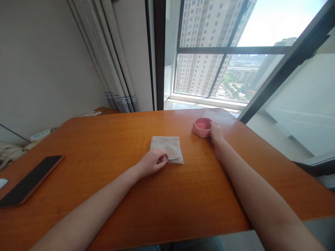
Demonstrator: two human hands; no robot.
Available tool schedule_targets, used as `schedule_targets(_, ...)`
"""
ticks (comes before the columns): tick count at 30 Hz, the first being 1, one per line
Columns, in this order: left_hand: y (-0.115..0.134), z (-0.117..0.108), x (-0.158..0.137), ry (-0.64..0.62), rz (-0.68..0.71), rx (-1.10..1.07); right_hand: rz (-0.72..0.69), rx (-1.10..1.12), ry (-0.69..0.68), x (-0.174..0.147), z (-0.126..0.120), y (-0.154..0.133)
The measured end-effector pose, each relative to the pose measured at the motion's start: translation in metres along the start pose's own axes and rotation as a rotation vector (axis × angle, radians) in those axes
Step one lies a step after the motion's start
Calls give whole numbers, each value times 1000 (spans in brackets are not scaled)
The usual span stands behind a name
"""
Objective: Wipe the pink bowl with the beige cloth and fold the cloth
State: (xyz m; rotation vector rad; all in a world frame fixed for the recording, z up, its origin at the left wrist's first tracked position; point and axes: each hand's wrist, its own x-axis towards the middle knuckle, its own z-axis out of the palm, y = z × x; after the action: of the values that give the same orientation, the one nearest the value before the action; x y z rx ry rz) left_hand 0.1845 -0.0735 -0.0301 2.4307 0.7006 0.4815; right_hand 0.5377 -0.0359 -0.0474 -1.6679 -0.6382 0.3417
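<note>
Wooden table (pixel 162 209) filled the foreground. A dark flat slab (pixel 34 181) lay at left, well apart from both hands. Left hand (pixel 151 162) pinched the near edge of a folded pale cloth (pixel 166 143) mid-table, hiding its near-left corner. Right hand (pixel 216 133), separate, gripped the right side of an upright pink bowl (pixel 200 131), beyond the cloth. Behind: curtain (pixel 115 76) left, window (pixel 227 50) right.

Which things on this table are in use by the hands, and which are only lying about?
In use:
Folded pale cloth, pinched near its front edge by the left hand
Pink bowl, held at its side by the right hand

Lying about:
Long dark pad, off to the left
White object, cut off by the picture's left edge
</note>
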Motion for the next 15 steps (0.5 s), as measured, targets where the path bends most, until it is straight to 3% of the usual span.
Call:
schedule_targets(6, 0, 2, -1, 27, -8, -39, -22, -90, 4, 6, -4, 1)
schedule_targets(11, -7, 3, 1, 144, -112, -347, -45, -164, -7, 10, -9, 3)
schedule_targets(15, -11, 0, 5, 306, -188, -536, -106, -202, -18, 7, -13, 2)
